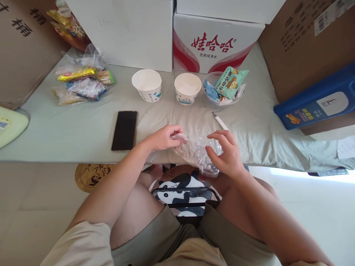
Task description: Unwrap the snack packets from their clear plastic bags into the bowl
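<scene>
A clear plastic bag [194, 149] with small pieces inside hangs over the front edge of the cloth-covered table [69, 129]. My left hand [165, 137] pinches the bag's upper left corner, fingers closed on it. My right hand [226, 153] cups the bag's right side, its fingers curled against the plastic. Behind the bag lies a white pen-like tool [220, 121]. Two empty paper cups [146, 85] [188, 88] stand farther back.
A black phone [124, 130] lies left of my hands. Snack packets [83, 83] sit at the back left, a clear bowl of packets [226, 88] at the back right. Cardboard boxes [216, 44] line the rear; a blue container [316, 101] lies at the right.
</scene>
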The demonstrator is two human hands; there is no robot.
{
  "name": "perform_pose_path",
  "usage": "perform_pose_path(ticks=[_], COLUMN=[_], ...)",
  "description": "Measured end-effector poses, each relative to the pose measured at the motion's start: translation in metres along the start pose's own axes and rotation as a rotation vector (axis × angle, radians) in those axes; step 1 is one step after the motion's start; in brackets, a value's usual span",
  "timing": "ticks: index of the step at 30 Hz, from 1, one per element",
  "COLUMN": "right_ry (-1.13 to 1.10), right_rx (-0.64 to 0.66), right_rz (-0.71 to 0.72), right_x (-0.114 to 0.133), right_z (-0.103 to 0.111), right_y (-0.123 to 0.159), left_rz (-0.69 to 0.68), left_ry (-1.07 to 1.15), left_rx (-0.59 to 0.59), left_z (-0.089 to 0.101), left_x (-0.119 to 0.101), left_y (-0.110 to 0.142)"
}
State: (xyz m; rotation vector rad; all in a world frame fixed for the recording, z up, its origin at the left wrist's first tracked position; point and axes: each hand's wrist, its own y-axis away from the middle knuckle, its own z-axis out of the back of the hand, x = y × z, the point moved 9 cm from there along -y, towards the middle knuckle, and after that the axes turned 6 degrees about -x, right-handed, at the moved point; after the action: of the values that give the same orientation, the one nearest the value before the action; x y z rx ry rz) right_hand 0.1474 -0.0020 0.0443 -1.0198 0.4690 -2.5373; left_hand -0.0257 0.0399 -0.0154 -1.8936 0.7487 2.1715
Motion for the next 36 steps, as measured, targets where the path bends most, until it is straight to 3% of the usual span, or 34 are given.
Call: perform_pose_path(ticks=[2,6,8,10,12,14,19,20,22,24,26,33,36], right_ry=[-0.082,-0.496,-0.661,-0.713,-0.691,-0.657,-0.604,-0.596,-0.59,-0.593,-0.611,-0.669,-0.772], right_rx=[0.07,0.478,0.604,0.637,0.597,0.519,0.328,0.291,0.221,0.175,0.156,0.052,-0.019], right_rz=[-0.011,-0.136,-0.222,-0.337,-0.469,-0.578,-0.597,-0.588,-0.584,-0.595,-0.607,-0.641,-0.707], right_x=[-0.006,-0.007,-0.003,-0.005,-0.014,-0.025,-0.032,-0.033,-0.036,-0.039,-0.042,-0.051,-0.058], right_z=[-0.003,-0.036,-0.05,-0.061,-0.067,-0.068,-0.057,-0.054,-0.05,-0.049,-0.05,-0.042,-0.039], right_y=[-0.001,0.012,0.02,0.023,0.024,0.023,0.011,0.008,0.006,0.006,0.007,0.004,0.003], left_rz=[0.021,0.001,-0.059,-0.107,-0.114,-0.103,-0.107,-0.084,0.002,0.07,0.074,0.085,0.098], left_ry=[0.05,0.027,-0.077,-0.232,-0.36,-0.352,0.223,0.321,0.386,0.285,0.182,0.154,0.256], left_rx=[0.132,0.282,0.223,0.09,-0.032,-0.072,-0.196,-0.196,-0.073,0.103,0.163,0.046,0.007], left_z=[-0.017,-0.047,-0.049,-0.041,-0.028,-0.019,0.005,0.003,-0.017,-0.044,-0.059,-0.044,-0.035], left_x=[-0.008,-0.021,-0.026,-0.029,-0.03,-0.028,-0.021,-0.016,-0.006,0.002,0.005,0.006,0.005], left_y=[-0.002,-0.004,-0.008,-0.013,-0.015,-0.016,-0.017,-0.018,-0.02,-0.019,-0.02,-0.028,-0.027])
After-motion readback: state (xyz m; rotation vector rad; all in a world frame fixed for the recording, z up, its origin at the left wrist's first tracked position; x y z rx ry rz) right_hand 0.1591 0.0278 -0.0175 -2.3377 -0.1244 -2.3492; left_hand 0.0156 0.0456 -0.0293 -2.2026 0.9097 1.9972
